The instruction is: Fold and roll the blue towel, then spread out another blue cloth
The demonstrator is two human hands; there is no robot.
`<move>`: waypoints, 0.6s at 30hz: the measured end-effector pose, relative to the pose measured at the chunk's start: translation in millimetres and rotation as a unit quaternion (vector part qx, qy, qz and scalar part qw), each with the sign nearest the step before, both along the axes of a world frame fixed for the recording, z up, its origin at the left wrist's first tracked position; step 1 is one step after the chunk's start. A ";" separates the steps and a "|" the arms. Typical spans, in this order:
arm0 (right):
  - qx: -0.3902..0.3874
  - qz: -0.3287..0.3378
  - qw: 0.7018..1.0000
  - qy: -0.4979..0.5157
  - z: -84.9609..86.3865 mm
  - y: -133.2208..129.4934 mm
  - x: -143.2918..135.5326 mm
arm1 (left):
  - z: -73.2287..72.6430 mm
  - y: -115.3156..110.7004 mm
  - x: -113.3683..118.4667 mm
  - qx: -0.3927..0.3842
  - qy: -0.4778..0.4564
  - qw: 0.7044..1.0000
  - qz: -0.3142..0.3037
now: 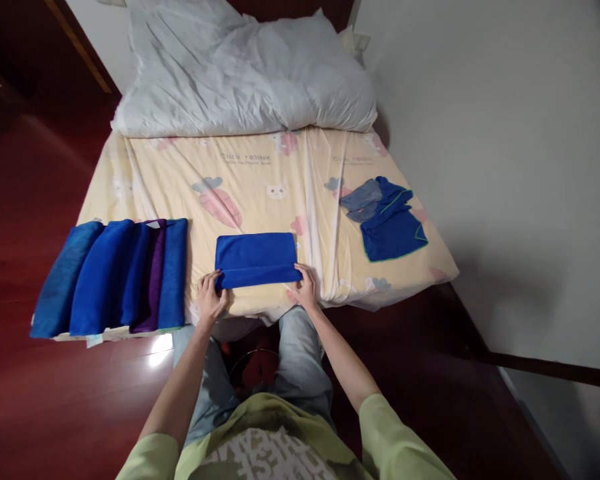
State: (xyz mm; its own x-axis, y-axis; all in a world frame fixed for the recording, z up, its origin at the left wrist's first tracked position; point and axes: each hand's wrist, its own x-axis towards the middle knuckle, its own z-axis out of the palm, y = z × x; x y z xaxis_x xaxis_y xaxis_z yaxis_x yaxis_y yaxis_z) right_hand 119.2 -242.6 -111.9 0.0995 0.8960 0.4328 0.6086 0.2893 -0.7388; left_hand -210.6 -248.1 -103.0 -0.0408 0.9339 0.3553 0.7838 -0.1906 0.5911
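A blue towel lies flat on the bed in front of me, its near edge turned over into a strip. My left hand is closed on the towel's near left corner. At the near right corner my right hand grips the same folded edge between thumb and fingers. To the left of my left hand, several folded towels in blue, teal-blue and purple lie side by side.
The bed has a yellow printed sheet, with a white quilt heaped at its far end. Crumpled blue and grey cloths lie at the right. A white wall stands beyond the bed's right side.
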 end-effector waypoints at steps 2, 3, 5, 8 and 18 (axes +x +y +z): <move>-0.003 -0.004 1.000 0.009 0.4 0.9 -0.2 | -0.6 0.9 -1.2 0.012 -0.016 1.000 -0.005; -0.005 -0.006 1.000 0.015 0.1 1.2 -0.4 | -1.0 1.2 -2.0 0.013 -0.023 1.000 -0.006; -0.009 -0.015 0.999 0.032 -3.0 1.4 -0.5 | -2.6 1.5 -3.7 0.006 -0.038 0.999 -0.002; -0.029 -0.059 0.996 0.064 -14.0 1.1 -0.2 | -8.1 1.4 -5.6 -0.007 -0.064 0.997 0.031; -0.069 -0.106 0.986 0.106 -23.0 1.3 -0.7 | -24.5 1.9 -3.2 -0.008 -0.091 0.987 0.131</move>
State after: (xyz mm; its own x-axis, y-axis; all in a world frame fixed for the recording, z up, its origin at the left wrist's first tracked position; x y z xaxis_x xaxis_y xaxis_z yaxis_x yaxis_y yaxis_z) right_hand 118.5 -241.3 -134.9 0.3667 0.8938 0.2582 0.4731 0.0598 -0.8790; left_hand -213.8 -246.2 -127.5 -0.3439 0.8878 0.3059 0.6860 0.0151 0.7275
